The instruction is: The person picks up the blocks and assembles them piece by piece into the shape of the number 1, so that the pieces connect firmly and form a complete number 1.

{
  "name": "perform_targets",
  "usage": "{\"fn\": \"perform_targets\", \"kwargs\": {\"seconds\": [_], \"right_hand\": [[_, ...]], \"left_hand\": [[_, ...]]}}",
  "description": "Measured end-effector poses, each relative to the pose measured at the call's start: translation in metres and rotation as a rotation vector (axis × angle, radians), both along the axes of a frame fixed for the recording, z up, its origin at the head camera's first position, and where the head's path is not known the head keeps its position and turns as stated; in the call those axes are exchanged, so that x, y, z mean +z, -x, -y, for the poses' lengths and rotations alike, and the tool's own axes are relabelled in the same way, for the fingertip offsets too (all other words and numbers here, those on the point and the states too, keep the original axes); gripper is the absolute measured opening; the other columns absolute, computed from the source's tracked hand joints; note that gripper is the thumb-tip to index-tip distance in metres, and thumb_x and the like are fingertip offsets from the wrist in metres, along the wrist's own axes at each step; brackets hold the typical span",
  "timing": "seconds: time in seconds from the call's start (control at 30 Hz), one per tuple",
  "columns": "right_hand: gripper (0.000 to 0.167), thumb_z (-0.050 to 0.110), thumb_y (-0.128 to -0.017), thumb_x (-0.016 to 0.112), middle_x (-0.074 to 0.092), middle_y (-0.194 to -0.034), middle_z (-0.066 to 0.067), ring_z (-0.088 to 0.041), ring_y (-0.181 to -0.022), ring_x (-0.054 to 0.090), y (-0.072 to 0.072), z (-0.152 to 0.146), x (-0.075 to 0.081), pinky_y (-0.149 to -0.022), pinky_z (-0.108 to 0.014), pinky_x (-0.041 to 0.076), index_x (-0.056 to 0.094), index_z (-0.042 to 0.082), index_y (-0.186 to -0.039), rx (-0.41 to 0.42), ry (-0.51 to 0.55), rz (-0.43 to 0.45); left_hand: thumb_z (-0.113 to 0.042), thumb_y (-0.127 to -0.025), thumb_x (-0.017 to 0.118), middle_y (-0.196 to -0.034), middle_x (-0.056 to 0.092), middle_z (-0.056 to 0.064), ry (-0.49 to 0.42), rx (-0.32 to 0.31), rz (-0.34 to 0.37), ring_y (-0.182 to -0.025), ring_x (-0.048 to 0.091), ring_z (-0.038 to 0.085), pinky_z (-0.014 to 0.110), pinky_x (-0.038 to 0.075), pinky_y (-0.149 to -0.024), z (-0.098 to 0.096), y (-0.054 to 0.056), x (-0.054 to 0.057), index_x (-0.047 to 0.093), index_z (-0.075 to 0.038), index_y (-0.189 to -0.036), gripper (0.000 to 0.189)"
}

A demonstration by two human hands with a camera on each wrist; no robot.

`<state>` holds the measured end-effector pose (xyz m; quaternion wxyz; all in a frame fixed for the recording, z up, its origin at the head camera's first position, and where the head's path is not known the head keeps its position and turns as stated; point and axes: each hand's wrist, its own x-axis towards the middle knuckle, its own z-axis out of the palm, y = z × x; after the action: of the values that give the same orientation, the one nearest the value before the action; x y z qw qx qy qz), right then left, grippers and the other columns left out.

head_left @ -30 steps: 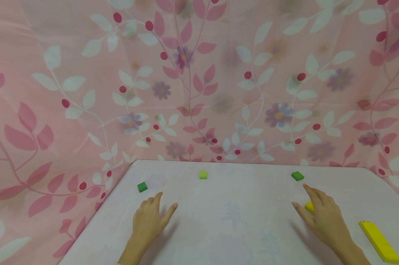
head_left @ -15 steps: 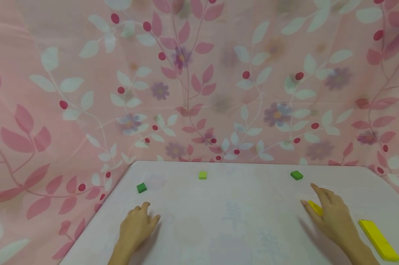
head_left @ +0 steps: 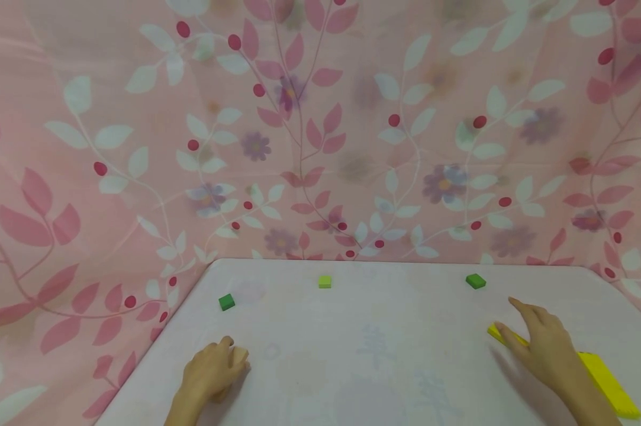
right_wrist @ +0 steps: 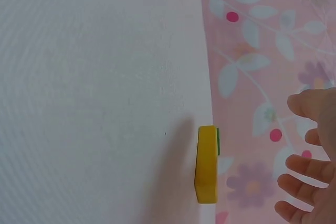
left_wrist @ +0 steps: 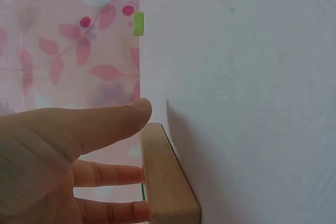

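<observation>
My left hand [head_left: 208, 373] is at the table's left side, low over a plain wooden block [head_left: 238, 356] that its fingers partly cover. In the left wrist view, fairly straight fingertips meet one side of this wooden block [left_wrist: 169, 179], while the thumb tip lies close to its end. I cannot tell whether the thumb touches it. On the right, my right hand [head_left: 546, 349] hovers with spread fingers beside a yellow block [head_left: 495, 331], partly hidden by the thumb. The right wrist view has this yellow block [right_wrist: 207, 163] apart from my loosely bent fingers [right_wrist: 310, 170].
A longer yellow block [head_left: 610, 387] lies right of my right forearm. Toward the back edge are a dark green block [head_left: 226, 302], a light green block [head_left: 325, 282] and a green block [head_left: 476, 281]. Behind the white table [head_left: 384, 355] hangs a pink floral cloth [head_left: 320, 130].
My left hand has moved left and nearer to me, its fingers drawing in, and the wooden block now shows under it. My right hand has shifted right, uncovering more of the yellow block.
</observation>
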<state>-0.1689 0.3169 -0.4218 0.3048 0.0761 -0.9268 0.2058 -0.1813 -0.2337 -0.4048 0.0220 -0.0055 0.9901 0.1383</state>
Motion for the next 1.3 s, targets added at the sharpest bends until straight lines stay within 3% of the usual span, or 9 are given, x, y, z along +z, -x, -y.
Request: {"fn": "perform_targets", "kwargs": {"seconds": [0.13,0.37,0.73,0.97,1.3], "right_hand": [[0.05,0.022,-0.083,0.07,0.052,-0.106,-0.036,-0.053,-0.09,0.048,0.0,-0.003,-0.001,-0.072,-0.067,0.038,0.053,-0.008,-0.119,0.009,0.005,-0.007],[0.049,0.022,-0.084,0.069,0.051,-0.108,-0.037,-0.054,-0.092,0.046,-0.004,-0.008,-0.002,-0.074,-0.068,0.036,0.053,-0.008,-0.119,-0.005,0.018,0.06],[0.05,0.028,-0.088,0.065,0.05,-0.11,-0.039,-0.056,-0.093,0.045,-0.003,-0.018,-0.006,-0.075,-0.069,0.036,0.053,-0.009,-0.118,-0.032,0.004,0.177],[0.049,0.03,-0.088,0.065,0.052,-0.109,-0.038,-0.056,-0.093,0.047,-0.002,-0.025,-0.007,-0.076,-0.069,0.037,0.055,-0.009,-0.117,-0.021,-0.022,0.247],[0.055,0.028,-0.084,0.07,0.062,-0.094,-0.024,-0.035,-0.081,0.061,0.006,-0.035,-0.007,-0.072,-0.054,0.049,0.054,-0.013,-0.116,0.007,-0.081,0.491]], "left_hand": [[-0.04,-0.075,0.075,-0.082,0.057,0.011,-0.012,-0.001,0.038,-0.071,0.051,0.023,0.043,0.046,-0.062,0.001,0.0,0.001,0.056,0.002,-0.112,0.058],[-0.038,-0.074,0.076,-0.076,0.051,0.006,-0.003,0.001,0.074,-0.068,0.048,0.021,0.038,0.043,-0.06,0.005,-0.001,0.0,0.056,0.001,-0.105,0.054],[-0.032,-0.071,0.079,-0.069,0.049,0.002,-0.052,-0.036,0.067,-0.064,0.047,0.018,0.032,0.038,-0.056,0.012,-0.005,-0.001,0.052,-0.006,-0.085,0.04],[-0.027,-0.068,0.082,-0.068,0.049,0.001,-0.087,-0.052,0.123,-0.064,0.046,0.017,0.031,0.037,-0.057,0.017,-0.006,0.0,0.052,-0.007,-0.084,0.04],[-0.016,-0.058,0.087,-0.066,0.048,0.003,-0.133,-0.031,0.18,-0.057,0.047,0.018,0.028,0.038,-0.051,0.023,-0.011,0.003,0.051,-0.007,-0.076,0.042]]}}
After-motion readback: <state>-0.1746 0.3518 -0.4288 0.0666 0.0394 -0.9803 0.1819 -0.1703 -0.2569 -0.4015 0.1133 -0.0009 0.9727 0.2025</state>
